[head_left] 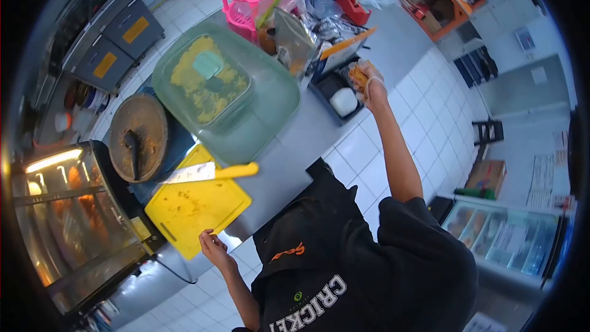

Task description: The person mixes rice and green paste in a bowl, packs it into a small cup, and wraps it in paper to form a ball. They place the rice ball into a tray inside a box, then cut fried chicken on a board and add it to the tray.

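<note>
My right hand (pixel 372 83), at the table's edge, grips an orange-brown piece of fried chicken (pixel 357 76). Something clear, like thin plastic, seems to cover part of that hand. Just below it lies a black tray (pixel 324 88) holding a white mound of rice (pixel 344 102). My left hand (pixel 213 245) hovers by the near corner of a yellow cutting board (pixel 218 200), fingers loosely apart and nothing in them. Brown crumbs dot the board. Across its far side rests a large knife (pixel 206 173) with a yellow handle.
A green lidded tub (pixel 276 110) with yellow food inside stands behind the board. Left of it are a round stone mortar (pixel 150 126) with a dark pestle (pixel 132 152) and a lit glass display case (pixel 61 209). A pink basket rack (pixel 236 12) and bags crowd the far end.
</note>
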Available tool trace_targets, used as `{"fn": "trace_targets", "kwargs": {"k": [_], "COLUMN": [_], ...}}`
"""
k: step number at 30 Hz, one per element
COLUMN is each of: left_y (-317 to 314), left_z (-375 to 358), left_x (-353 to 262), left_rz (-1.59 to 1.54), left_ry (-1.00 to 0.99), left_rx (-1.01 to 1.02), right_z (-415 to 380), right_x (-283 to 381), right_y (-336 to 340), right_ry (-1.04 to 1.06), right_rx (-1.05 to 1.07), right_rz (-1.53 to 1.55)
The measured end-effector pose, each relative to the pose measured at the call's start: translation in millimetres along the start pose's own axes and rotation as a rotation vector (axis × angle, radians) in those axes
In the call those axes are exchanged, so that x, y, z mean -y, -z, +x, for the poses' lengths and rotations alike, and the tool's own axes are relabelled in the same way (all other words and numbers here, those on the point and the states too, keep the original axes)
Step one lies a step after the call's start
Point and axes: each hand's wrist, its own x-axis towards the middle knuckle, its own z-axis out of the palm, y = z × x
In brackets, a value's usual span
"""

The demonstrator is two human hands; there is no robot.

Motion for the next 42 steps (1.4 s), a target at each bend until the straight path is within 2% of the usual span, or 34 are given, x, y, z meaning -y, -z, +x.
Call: {"fn": "trace_targets", "kwargs": {"k": [1,2,5,6,7,8,9,10,12,13,14,17,20,26,30,33,34,42], "left_y": [-32.8,-67.8,-170.0,-203.4,-232.3,-253.3,-277.5,-299.8,-349.7,-369.4,-384.6,-421.8,-442.6,-450.1,-448.5,-446.8,-445.9,-445.0], "left_z": [-8.7,-15.2,-52.2,-66.8,-77.1,-81.7,-81.6,-83.9,-99.1,-100.7,-101.7,-109.0,-116.2,-111.7,-104.8,-100.1,-99.4,-103.2], "left_x": [1.3,9.1,3.0,-3.6,-11.7,-8.4,-1.1,4.6,-10.9,-8.5,-5.0,0.3,-7.8,10.2,11.8,13.8,15.0,18.5], "left_rz": [-0.001,0.146,0.046,0.001,0.002,0.085,0.182,0.291,0.43,0.487,0.545,0.801,0.999,1.019,0.971,0.956,0.958,0.977], "left_ry": [0.014,-0.062,0.011,0.042,0.094,0.083,-0.004,-0.08,-0.28,-0.321,-0.363,-0.737,-0.741,-0.766,-0.78,-0.787,-0.792,-0.783], "left_rx": [-0.001,0.015,0.119,0.17,0.223,0.301,0.374,0.445,0.537,0.575,0.616,0.544,0.516,0.471,0.501,0.53,0.531,0.479], "right_z": [26.4,47.5,81.4,105.0,100.9,107.7,114.5,100.6,122.8,134.9,126.5,139.5,163.2,160.3,164.7,170.9,176.2,168.5], "right_x": [1.3,5.1,7.4,-10.1,2.8,-4.2,-14.5,8.7,-27.4,-38.3,-25.5,-23.1,-18.5,-17.0,-14.5,-0.7,-0.5,13.7], "right_y": [9.8,17.1,42.7,60.2,60.5,60.9,58.0,41.2,54.1,56.0,50.2,57.0,76.1,80.8,70.9,57.5,56.6,70.3], "right_ry": [0.02,-0.01,0.037,0.036,-0.062,-0.001,0.057,-0.089,0.188,0.347,0.336,0.268,0.502,0.657,1.227,1.429,1.422,1.357], "right_rx": [-0.009,0.002,0.114,0.127,0.194,0.268,0.341,0.308,0.474,0.556,0.673,0.737,0.756,0.773,0.865,0.983,1.045,1.067], "right_rz": [-0.136,-0.259,-0.344,-0.409,-0.44,-0.367,-0.287,-0.368,-0.575,-0.666,-0.49,-0.502,-0.766,-0.794,-0.941,-0.94,-0.975,-1.112]}}
